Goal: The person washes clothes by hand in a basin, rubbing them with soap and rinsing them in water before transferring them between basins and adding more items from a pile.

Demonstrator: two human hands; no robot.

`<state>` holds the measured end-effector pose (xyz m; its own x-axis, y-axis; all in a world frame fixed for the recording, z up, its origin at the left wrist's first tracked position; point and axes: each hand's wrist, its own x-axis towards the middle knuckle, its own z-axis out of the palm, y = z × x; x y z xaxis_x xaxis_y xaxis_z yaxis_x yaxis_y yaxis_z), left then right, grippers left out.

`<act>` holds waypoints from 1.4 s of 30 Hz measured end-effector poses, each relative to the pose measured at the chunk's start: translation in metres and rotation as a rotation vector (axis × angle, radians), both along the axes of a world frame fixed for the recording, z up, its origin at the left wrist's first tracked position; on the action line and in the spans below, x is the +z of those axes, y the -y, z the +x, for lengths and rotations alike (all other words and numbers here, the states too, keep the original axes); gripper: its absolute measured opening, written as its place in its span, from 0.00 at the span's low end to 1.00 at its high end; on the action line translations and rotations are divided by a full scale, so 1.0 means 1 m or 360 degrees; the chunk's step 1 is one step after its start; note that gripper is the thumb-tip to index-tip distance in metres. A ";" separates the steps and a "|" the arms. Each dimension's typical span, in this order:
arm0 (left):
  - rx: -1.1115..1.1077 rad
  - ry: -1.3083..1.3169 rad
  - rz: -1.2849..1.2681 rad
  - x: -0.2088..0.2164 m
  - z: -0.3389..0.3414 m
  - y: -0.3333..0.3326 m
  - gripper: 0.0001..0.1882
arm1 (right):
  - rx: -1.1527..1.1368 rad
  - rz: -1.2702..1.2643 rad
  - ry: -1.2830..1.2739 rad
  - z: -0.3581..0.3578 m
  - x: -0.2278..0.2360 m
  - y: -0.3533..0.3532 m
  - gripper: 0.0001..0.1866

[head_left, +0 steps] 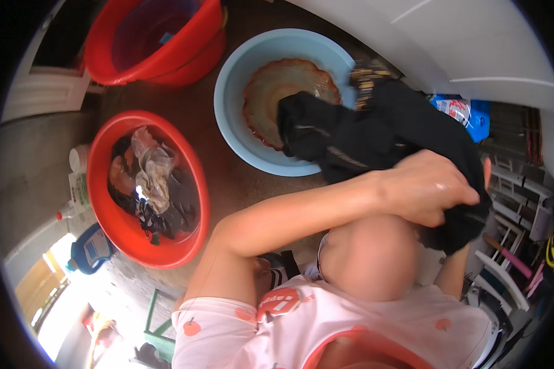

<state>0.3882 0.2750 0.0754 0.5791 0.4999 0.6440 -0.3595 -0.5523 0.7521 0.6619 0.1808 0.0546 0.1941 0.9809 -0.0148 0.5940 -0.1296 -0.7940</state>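
Floor [224, 190] bears one blue basin [229, 111]; two hands [434, 181] touch one black cloth [391, 132].

The short-sleeved pink T-shirt [412, 320] bears coral fruit prints [192, 326]; a red graphic [280, 304] sits ten o'clock from its red collar [378, 339].

dark floor [231, 192], white panels [474, 46], bright light [58, 329] lower left

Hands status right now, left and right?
Left hand: closed, gripping the black cloth.
Right hand: mostly hidden behind the cloth; open or closed cannot be told.
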 end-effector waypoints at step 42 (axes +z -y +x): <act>-0.0766 0.0036 -0.1309 -0.129 0.058 0.020 0.28 | 0.0255 0.0085 0.0412 -0.007 -0.029 -0.011 0.29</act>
<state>0.4467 0.2549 -0.0536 0.8325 0.5126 0.2102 -0.4296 0.3576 0.8292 0.6551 0.1919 0.0259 0.0275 0.9974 0.0673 0.7869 0.0199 -0.6168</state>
